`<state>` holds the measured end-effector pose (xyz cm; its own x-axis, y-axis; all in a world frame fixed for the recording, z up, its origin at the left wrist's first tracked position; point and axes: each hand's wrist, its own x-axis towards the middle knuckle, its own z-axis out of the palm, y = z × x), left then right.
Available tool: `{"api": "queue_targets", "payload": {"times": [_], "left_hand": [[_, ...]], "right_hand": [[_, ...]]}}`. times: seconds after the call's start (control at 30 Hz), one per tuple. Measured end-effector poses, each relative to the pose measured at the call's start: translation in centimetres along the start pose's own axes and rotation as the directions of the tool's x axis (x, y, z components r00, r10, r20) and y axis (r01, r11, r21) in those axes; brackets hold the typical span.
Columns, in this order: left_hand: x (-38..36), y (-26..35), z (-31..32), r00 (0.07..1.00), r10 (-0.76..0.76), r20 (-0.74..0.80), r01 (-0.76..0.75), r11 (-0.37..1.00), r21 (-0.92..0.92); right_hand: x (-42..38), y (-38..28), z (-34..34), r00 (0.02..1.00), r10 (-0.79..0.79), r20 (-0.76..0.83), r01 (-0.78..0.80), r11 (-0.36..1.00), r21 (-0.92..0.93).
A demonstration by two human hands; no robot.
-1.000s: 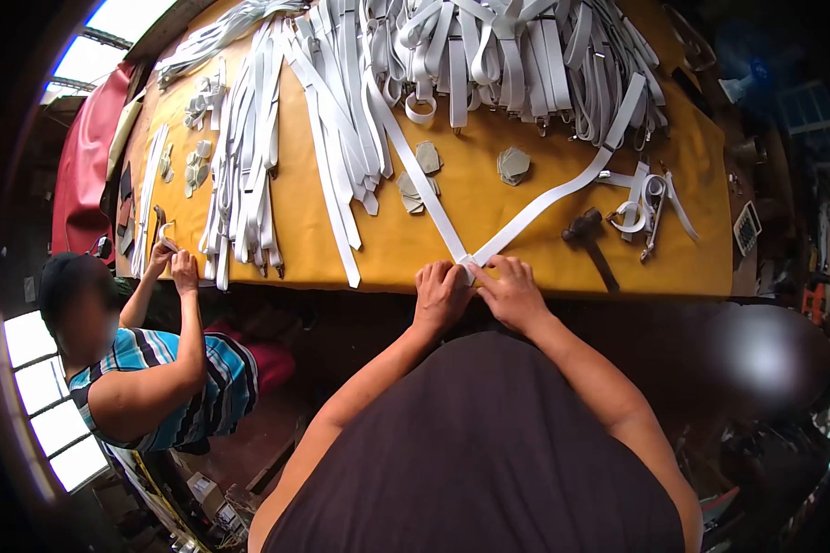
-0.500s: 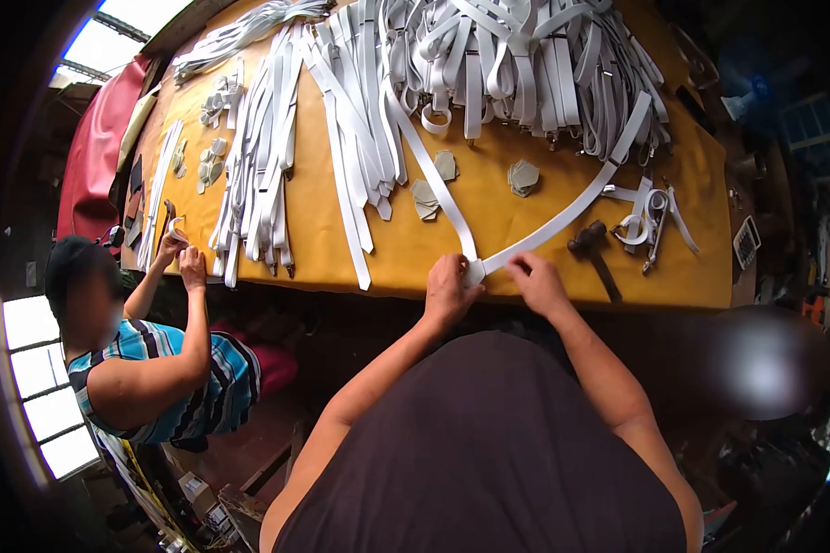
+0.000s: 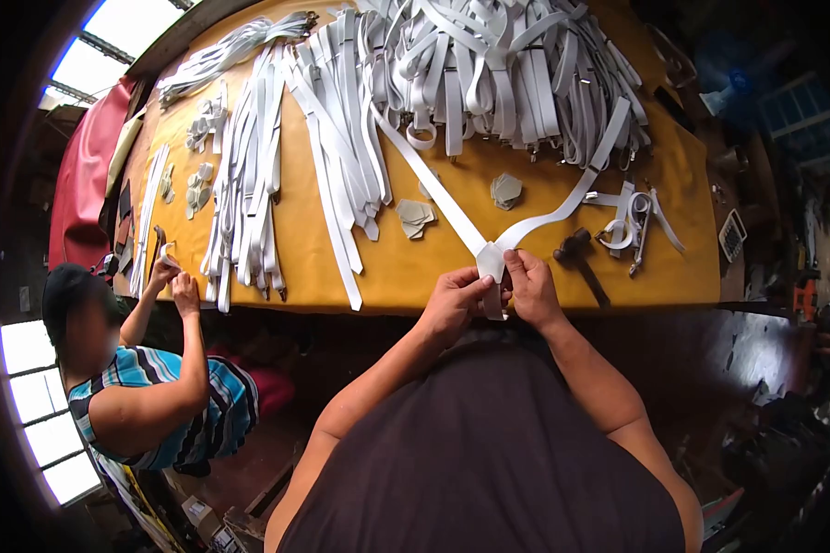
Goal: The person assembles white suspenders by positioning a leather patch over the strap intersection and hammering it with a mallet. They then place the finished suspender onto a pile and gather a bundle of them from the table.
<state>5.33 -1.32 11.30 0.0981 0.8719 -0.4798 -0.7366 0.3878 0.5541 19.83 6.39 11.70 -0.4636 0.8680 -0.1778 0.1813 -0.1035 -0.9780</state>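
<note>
White elastic suspenders (image 3: 441, 192) lie in a V on the yellow-covered table, their two straps meeting at a pale patch (image 3: 492, 262) by the front edge. My left hand (image 3: 457, 299) pinches the lower left side of this joint. On the other side, my right hand (image 3: 533, 291) closes thumb and fingers on it. A short strap end hangs below, between the hands, partly hidden by fingers. Right of my right hand lies a hammer (image 3: 574, 245). Stacks of pale cut patches (image 3: 416, 218) rest behind my left hand.
A large heap of white suspenders (image 3: 516, 88) covers the table's back. Long white straps (image 3: 247, 175) lie to the left, and a clipped strap bundle (image 3: 633, 221) to the right. A calculator (image 3: 732, 235) sits at the right edge. A co-worker (image 3: 157, 387) handles a small piece at left.
My right hand has moved from the right strap onto the joint. The joint is now lifted toward me with its patch showing, and the short end hangs down.
</note>
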Motion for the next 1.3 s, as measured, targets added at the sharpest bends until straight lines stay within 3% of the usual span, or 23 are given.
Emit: {"api": "queue_targets", "payload": {"times": [0.03, 0.1, 0.17, 0.3, 0.57, 0.83, 0.93, 1.0, 1.13, 1.2, 1.27, 1.3], "left_hand": [[0.2, 0.2, 0.3, 1.0, 0.005, 0.005, -0.005, 1.0, 0.004], [0.7, 0.5, 0.6, 1.0, 0.012, 0.022, -0.012, 1.0, 0.009], [1.5, 0.6, 0.6, 0.991, 0.068, 0.112, -0.066, 0.998, -0.019], [2.4, 0.7, 2.1, 0.989, 0.082, 0.124, -0.085, 0.996, 0.018], [3.3, 2.9, 4.4, 0.952, 0.108, 0.287, -0.129, 0.99, 0.056], [3.2, 5.0, 4.5, 0.947, 0.056, 0.317, -0.106, 0.984, 0.142], [3.1, 5.5, 4.4, 0.939, 0.023, 0.344, -0.084, 0.983, 0.164], [2.9, 5.7, 4.5, 0.933, -0.009, 0.36, -0.052, 0.986, 0.16], [2.4, 5.2, 4.1, 0.934, -0.028, 0.356, -0.028, 0.988, 0.152], [2.0, 5.1, 3.9, 0.932, -0.013, 0.362, -0.048, 0.986, 0.159], [1.3, 5.0, 3.8, 0.955, 0.011, 0.295, -0.059, 0.986, 0.155], [1.1, 5.1, 3.8, 0.955, 0.013, 0.296, -0.058, 0.988, 0.146]], "right_hand": [[-0.1, -0.4, -0.2, 1.0, -0.007, -0.009, 0.007, 1.0, -0.006], [-0.3, -1.2, -0.6, 1.0, 0.004, 0.021, -0.008, 0.982, 0.186], [-0.5, -2.5, -1.1, 0.999, -0.035, 0.021, 0.03, 0.985, 0.172], [-0.2, -3.3, -2.5, 0.989, -0.149, 0.007, 0.147, 0.982, 0.118], [-0.3, -5.8, -3.8, 0.974, -0.218, -0.057, 0.223, 0.965, 0.134], [0.0, -6.7, -3.3, 0.968, -0.226, -0.106, 0.24, 0.96, 0.145], [0.1, -6.4, -3.3, 0.979, -0.159, -0.127, 0.178, 0.972, 0.155], [0.3, -5.7, -3.5, 0.962, -0.228, -0.153, 0.236, 0.971, 0.037], [-0.8, -5.4, -4.0, 0.972, -0.192, -0.133, 0.198, 0.98, 0.031], [-1.8, -6.4, -4.6, 0.918, -0.319, -0.234, 0.329, 0.944, 0.003], [-3.6, -9.7, -4.0, 0.864, -0.411, -0.292, 0.483, 0.84, 0.247], [-4.9, -12.3, -3.3, 0.846, -0.495, -0.198, 0.53, 0.736, 0.422]]}}
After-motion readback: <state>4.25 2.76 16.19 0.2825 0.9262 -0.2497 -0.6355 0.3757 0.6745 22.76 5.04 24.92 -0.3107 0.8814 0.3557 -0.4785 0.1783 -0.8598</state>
